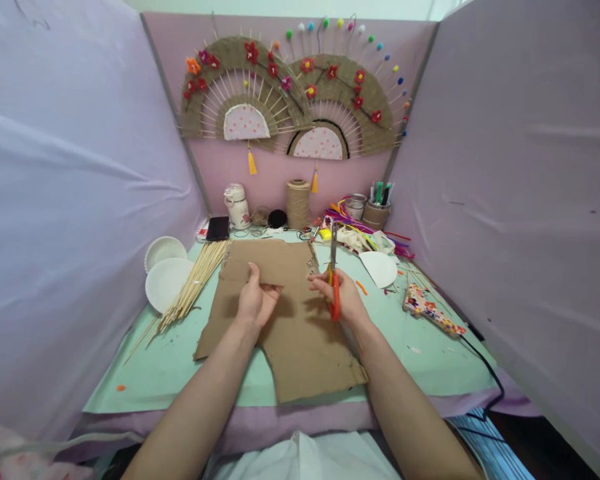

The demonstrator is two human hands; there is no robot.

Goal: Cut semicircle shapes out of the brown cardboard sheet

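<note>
Nearby, sticks [199,281] left and glue gun [431,310] right of cardboard [307,353]; scissors [335,297] in right hand [349,298], left hand [254,301] spread wide

The bench [440,367] has a pale green top, and a notched sheet of brown cardboard [300,333] lies across its middle, with a bundle of thin wooden sticks [200,277] and two white round dishes [167,280] to its left. Along the back stand a white jug [237,208], a spool of twine [298,205] and a pen holder [377,217], near a dark phone [217,229]. On the right lie a white paper piece [379,269], small orange scraps [361,288] and a flower-patterned glue gun [427,308].
</note>
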